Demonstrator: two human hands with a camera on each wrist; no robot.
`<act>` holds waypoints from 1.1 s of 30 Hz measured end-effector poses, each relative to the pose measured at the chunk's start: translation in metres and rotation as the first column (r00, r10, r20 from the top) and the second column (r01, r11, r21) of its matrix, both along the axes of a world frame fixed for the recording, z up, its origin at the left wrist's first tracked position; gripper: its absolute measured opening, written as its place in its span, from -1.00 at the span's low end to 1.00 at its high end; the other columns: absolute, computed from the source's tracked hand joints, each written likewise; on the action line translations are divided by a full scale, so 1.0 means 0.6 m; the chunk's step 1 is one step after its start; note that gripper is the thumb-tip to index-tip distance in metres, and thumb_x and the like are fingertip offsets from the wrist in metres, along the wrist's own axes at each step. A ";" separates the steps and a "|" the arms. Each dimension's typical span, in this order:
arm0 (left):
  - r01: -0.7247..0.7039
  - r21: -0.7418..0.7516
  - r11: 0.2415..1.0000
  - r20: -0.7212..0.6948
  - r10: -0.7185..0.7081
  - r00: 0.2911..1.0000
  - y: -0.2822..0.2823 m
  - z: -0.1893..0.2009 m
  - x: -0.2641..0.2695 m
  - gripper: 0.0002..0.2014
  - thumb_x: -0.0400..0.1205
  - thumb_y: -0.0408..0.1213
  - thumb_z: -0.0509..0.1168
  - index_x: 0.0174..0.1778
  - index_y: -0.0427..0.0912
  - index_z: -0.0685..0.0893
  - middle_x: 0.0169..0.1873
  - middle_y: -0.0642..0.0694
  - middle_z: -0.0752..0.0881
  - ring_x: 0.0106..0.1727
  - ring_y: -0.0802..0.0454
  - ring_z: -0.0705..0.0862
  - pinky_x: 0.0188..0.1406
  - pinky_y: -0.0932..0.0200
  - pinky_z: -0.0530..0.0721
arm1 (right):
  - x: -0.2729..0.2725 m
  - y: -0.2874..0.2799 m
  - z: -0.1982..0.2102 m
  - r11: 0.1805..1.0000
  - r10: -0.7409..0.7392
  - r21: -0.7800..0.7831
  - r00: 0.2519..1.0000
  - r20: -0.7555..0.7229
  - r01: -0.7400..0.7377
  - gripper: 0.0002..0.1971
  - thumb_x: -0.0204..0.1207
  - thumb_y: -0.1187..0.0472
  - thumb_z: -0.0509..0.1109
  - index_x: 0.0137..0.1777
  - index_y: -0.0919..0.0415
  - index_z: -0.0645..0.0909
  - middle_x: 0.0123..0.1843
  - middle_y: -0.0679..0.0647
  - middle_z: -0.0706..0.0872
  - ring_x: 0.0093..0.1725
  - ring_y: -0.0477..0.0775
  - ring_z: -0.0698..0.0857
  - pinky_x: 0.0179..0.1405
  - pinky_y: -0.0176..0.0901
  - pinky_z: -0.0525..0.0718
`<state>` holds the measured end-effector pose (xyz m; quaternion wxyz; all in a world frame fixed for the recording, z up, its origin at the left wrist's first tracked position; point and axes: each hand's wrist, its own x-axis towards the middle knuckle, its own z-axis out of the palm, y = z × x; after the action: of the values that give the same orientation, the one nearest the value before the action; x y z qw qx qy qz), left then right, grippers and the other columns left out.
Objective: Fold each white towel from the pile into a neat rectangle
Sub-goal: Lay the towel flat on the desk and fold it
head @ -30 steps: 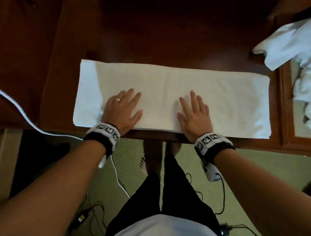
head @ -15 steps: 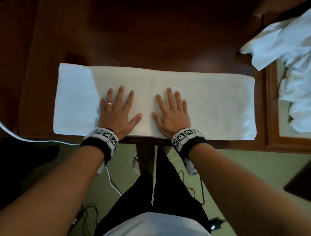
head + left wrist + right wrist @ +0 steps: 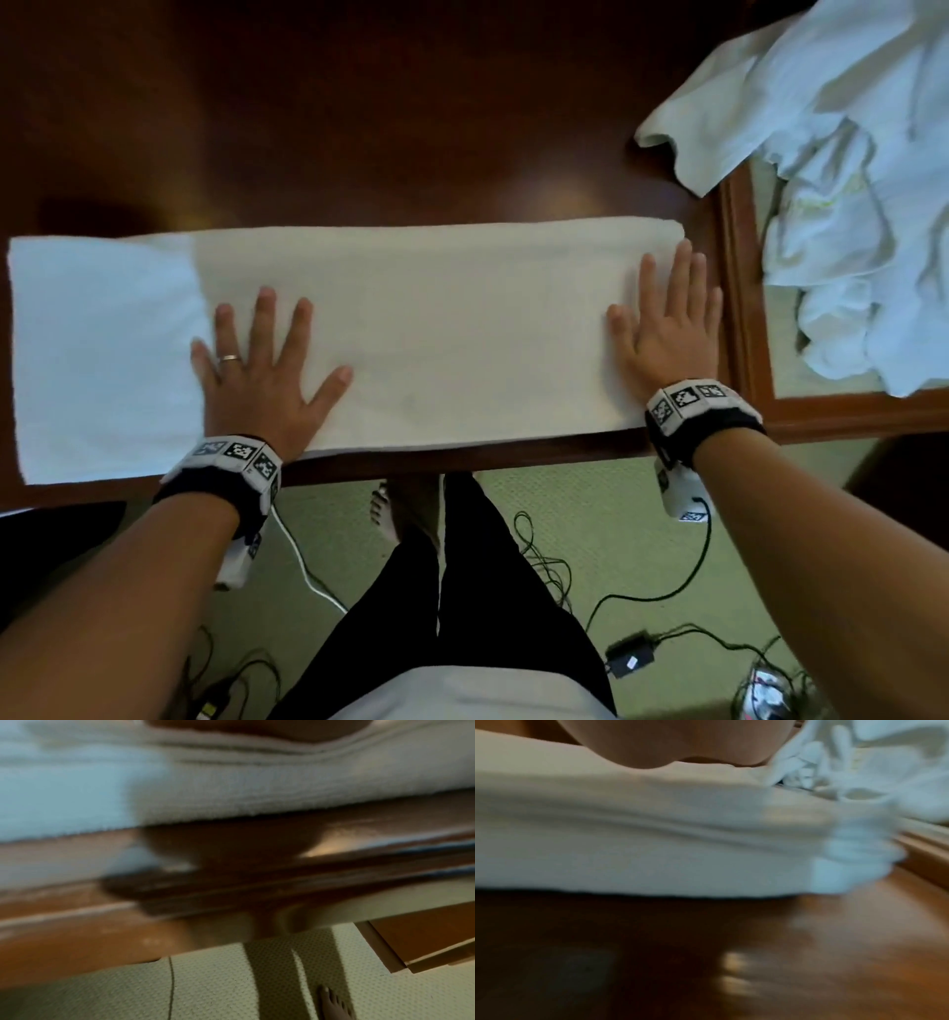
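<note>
Head view: towel [image 3: 436, 334] folded into long strip, flat along near edge of table [image 3: 359, 128]. Left hand [image 3: 257, 380] pressed flat on towel left of middle, fingers straight and spread, ring on one finger, nothing grasped. Right hand [image 3: 667, 334] flat on towel's right end, fingers straight and close together, nothing grasped. Pile [image 3: 847, 180] of crumpled white towels at far right, one corner lapping onto table, apart from strip. Cables [image 3: 642, 596] on floor below. Wrist views blurred: layered towel [image 3: 257, 791] edge [image 3: 654, 841] just beside table edge, fingers out of frame.
</note>
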<state>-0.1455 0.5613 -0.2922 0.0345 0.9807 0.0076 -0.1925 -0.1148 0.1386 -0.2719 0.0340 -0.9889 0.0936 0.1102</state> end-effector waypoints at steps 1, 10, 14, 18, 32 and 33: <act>0.001 -0.001 1.000 -0.001 -0.001 1.000 0.000 0.000 -0.001 -0.14 0.57 0.53 -0.27 0.76 0.20 -0.16 0.78 -0.03 -0.17 0.75 -0.38 -0.16 0.61 -0.53 -0.08 | 0.001 0.021 0.000 0.996 0.083 0.016 0.996 0.022 -0.083 -0.30 0.69 -0.25 -0.14 0.77 0.01 -0.08 0.78 0.19 -0.19 0.76 0.24 -0.16 0.68 0.27 -0.16; -0.014 -0.006 1.000 0.016 0.014 1.000 0.003 -0.002 0.002 -0.14 0.57 0.53 -0.25 0.76 0.19 -0.12 0.78 -0.03 -0.15 0.75 -0.36 -0.14 0.60 -0.54 -0.06 | -0.086 -0.019 -0.019 0.988 -0.115 0.093 0.990 -0.078 0.122 -0.37 0.73 -0.27 -0.18 0.75 -0.13 -0.12 0.79 0.09 -0.16 0.76 0.15 -0.15 0.69 0.24 -0.16; -0.003 -0.001 1.000 0.003 0.003 1.000 0.002 0.004 0.002 -0.14 0.56 0.53 -0.26 0.76 0.20 -0.13 0.78 -0.03 -0.14 0.74 -0.38 -0.11 0.59 -0.55 -0.01 | -0.099 -0.031 0.007 0.961 -0.242 0.143 0.970 0.031 0.236 -0.40 0.69 -0.05 -0.04 0.63 0.26 0.32 0.69 0.27 0.29 0.66 0.31 0.21 0.65 0.20 0.14; -0.016 -0.002 1.000 -0.018 0.016 1.000 0.010 0.007 0.002 -0.12 0.52 0.57 -0.30 0.74 0.23 -0.16 0.78 0.00 -0.17 0.75 -0.34 -0.13 0.62 -0.50 -0.01 | -0.059 -0.022 0.021 0.895 -0.384 0.248 0.923 0.001 0.372 -0.51 0.64 0.15 0.23 0.53 0.32 0.41 0.48 0.35 0.47 0.42 0.44 0.44 0.37 0.16 0.41; 0.258 -0.049 0.965 -0.038 -0.260 0.965 -0.090 0.026 0.031 -0.14 0.53 0.50 -0.31 0.74 0.23 -0.25 0.76 -0.03 -0.29 0.76 -0.24 -0.23 0.68 -0.39 -0.08 | 0.023 0.143 0.015 0.875 0.474 0.104 0.880 0.018 -0.473 -0.39 0.70 -0.19 0.03 0.72 -0.03 0.16 0.78 0.13 0.07 0.71 0.28 0.15 0.54 0.30 0.28; 0.244 -0.045 0.969 -0.043 -0.246 0.968 -0.098 0.021 0.029 -0.15 0.53 0.51 -0.32 0.73 0.26 -0.29 0.75 -0.01 -0.33 0.76 -0.24 -0.26 0.68 -0.41 -0.10 | 0.032 0.134 0.005 0.857 0.514 0.073 0.857 -0.042 -0.510 -0.38 0.71 -0.24 -0.05 0.74 -0.09 0.06 0.79 0.07 -0.04 0.75 0.23 0.03 0.60 0.31 0.20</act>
<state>-0.1282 0.5025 -0.2796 0.0297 0.9683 -0.1163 -0.2192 -0.0956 0.2188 -0.2687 0.0298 -0.9730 -0.1750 0.1476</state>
